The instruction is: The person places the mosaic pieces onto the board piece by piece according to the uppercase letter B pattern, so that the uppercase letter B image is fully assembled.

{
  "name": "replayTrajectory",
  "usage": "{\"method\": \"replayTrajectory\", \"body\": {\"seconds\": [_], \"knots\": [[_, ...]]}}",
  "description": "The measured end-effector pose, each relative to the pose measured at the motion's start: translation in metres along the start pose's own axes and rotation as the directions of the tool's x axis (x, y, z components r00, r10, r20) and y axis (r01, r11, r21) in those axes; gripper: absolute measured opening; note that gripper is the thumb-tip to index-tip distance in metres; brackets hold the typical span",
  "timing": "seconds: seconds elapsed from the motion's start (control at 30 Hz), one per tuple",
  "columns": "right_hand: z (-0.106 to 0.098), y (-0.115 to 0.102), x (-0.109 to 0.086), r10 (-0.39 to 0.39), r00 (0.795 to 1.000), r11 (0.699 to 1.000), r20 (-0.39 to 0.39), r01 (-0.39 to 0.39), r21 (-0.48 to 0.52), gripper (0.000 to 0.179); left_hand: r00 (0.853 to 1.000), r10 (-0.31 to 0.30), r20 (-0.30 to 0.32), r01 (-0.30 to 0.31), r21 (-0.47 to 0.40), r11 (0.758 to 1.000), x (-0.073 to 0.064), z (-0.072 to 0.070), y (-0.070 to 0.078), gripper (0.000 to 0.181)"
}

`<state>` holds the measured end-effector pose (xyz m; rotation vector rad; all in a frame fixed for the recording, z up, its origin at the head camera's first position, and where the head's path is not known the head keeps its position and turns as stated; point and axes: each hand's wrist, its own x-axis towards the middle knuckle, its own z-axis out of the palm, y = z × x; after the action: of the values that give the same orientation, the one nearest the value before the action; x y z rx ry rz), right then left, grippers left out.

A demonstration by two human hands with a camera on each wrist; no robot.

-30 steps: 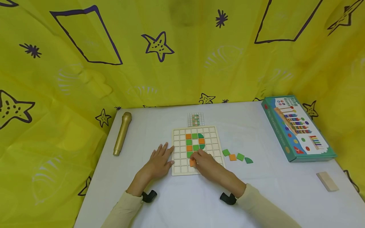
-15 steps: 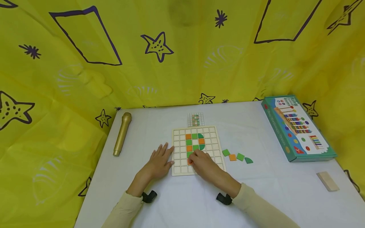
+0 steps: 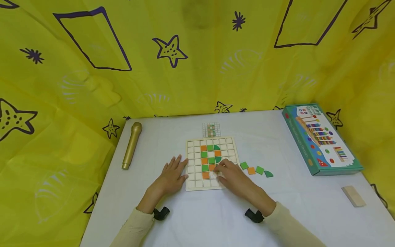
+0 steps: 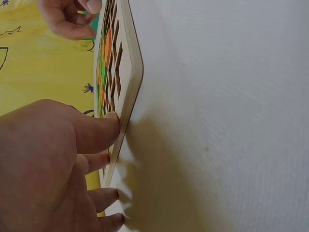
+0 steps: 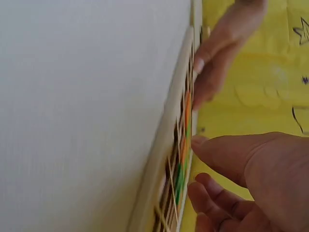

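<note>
A pale wooden grid board (image 3: 193,184) lies on the table, with orange and green square tiles and dark green quarter-round tiles in several cells. My left hand (image 3: 171,175) rests at the board's left edge with its fingers spread; in the left wrist view the thumb touches the rim. Over the board's right half hovers my right hand (image 3: 235,176), thumb and fingers apart, and no tile shows between them. Under the column of tiles sits an orange square tile (image 3: 205,175) in its cell. The right hand hides some cells beside it.
A small pattern card (image 3: 211,129) lies behind the board. To its right are several loose tiles (image 3: 260,170). A boxed game (image 3: 324,140) and a wooden block (image 3: 353,196) lie far right; a gold microphone (image 3: 132,145) lies at left.
My right hand pressed the orange tile into the lower cell, let go of it and moved right and slightly up. The left hand has stayed at the board's edge.
</note>
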<state>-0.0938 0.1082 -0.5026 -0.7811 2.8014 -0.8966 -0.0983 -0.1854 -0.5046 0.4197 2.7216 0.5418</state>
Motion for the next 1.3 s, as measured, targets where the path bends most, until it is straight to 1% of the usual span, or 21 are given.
{"method": "replayTrajectory", "body": {"seconds": [0.13,0.2,0.27,0.33,0.43,0.5,0.6,0.8,1.03,1.17,1.3], "knots": [[-0.021,0.020,-0.006,0.116,0.993,0.993,-0.017,-0.116,0.025,0.035,1.000,0.001,-0.002,-0.001,0.002,1.000,0.000,0.000,0.000,0.065],[-0.032,0.031,-0.009,0.167,0.986,0.985,-0.026,-0.166,0.038,0.041,1.000,0.000,-0.003,0.000,0.002,1.000,0.000,0.000,0.000,0.065],[-0.042,0.040,-0.013,0.217,0.976,0.975,-0.019,-0.216,0.054,0.046,1.000,-0.001,-0.002,0.001,0.002,1.000,0.000,0.000,0.000,0.065],[-0.050,0.048,-0.016,0.260,0.966,0.963,0.008,-0.260,0.069,0.046,1.000,0.000,-0.004,0.000,0.003,1.000,0.000,0.000,0.000,0.064],[-0.055,0.057,-0.019,0.298,0.954,0.951,0.046,-0.300,0.075,0.038,1.000,-0.001,0.002,0.001,0.005,1.000,0.000,0.000,0.000,0.064],[-0.054,0.061,-0.019,0.293,0.954,0.952,0.063,-0.297,0.075,0.031,1.000,0.000,-0.001,0.000,0.004,1.000,0.000,0.001,0.000,0.065],[-0.052,0.067,-0.019,0.280,0.958,0.955,0.068,-0.285,0.079,0.025,1.000,-0.002,0.002,0.002,-0.002,1.000,0.000,0.000,0.000,0.065],[-0.048,0.074,-0.016,0.259,0.965,0.959,0.048,-0.263,0.104,0.023,1.000,-0.005,-0.001,0.005,-0.007,1.000,0.000,0.000,0.001,0.065],[-0.045,0.078,-0.015,0.243,0.969,0.961,0.052,-0.248,0.125,0.024,1.000,-0.002,-0.002,0.002,-0.003,1.000,0.000,0.001,0.000,0.065],[-0.044,0.077,-0.017,0.237,0.971,0.965,0.039,-0.240,0.109,0.023,1.000,0.003,-0.004,-0.003,0.001,1.000,0.000,0.001,-0.001,0.065],[-0.045,0.076,-0.020,0.226,0.974,0.972,0.017,-0.227,0.064,0.022,1.000,0.004,-0.002,-0.004,0.005,1.000,0.000,0.001,0.000,0.064]]}}
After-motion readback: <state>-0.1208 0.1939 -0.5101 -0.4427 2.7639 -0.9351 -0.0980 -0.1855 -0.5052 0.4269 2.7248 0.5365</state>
